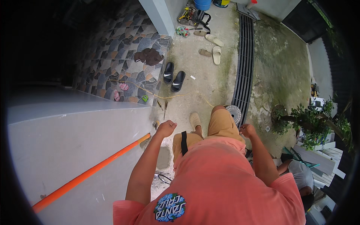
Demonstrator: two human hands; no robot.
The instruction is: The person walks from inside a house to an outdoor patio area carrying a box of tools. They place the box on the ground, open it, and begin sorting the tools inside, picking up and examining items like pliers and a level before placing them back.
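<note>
My left hand [166,128] is curled into a fist beside the low grey wall, just above my left knee. Whether anything small sits inside its fingers is hidden. Close by, an orange pipe [93,168] leans along the wall, its end short of my left wrist. A screwdriver-like tool [165,108] and another thin dark-handled tool [159,105] lie on the concrete ahead of that hand. My right hand [247,130] hangs beside my right knee with its fingers bent inward. What it holds, if anything, cannot be made out. Near it is a round grey-and-white ribbed disc [234,113].
A dark drain grate [244,56] runs away on the right. Black slides [174,77], beige slippers [216,55] and a tool bag [198,17] lie ahead. A brown cloth [150,57] and a yellow cord [150,92] cross stone tiles. Another person [300,174] crouches at right near a plant [315,123].
</note>
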